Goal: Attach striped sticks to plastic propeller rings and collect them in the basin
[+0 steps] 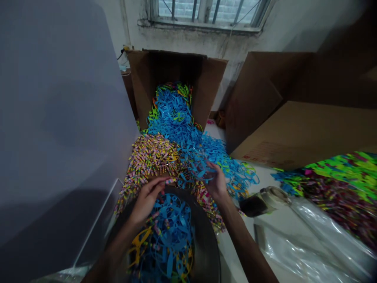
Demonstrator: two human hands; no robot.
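Note:
My left hand (149, 196) pinches a small multicoloured stick (170, 181) at the near edge of a heap of such sticks (147, 157). My right hand (217, 182) is closed on a blue plastic ring-shaped propeller (202, 169), lifted from the blue pile (188, 133) that spills out of an open cardboard box (212, 82). Below both hands sits a dark round basin (206, 243) holding blue and yellow propellers with sticks among them.
A grey panel (59, 118) fills the left side. Large cardboard boxes (294, 129) stand at the right, with a green and dark heap of parts (344, 177) beside them. A tape roll (262, 200) and clear plastic bags (309, 239) lie on the white table.

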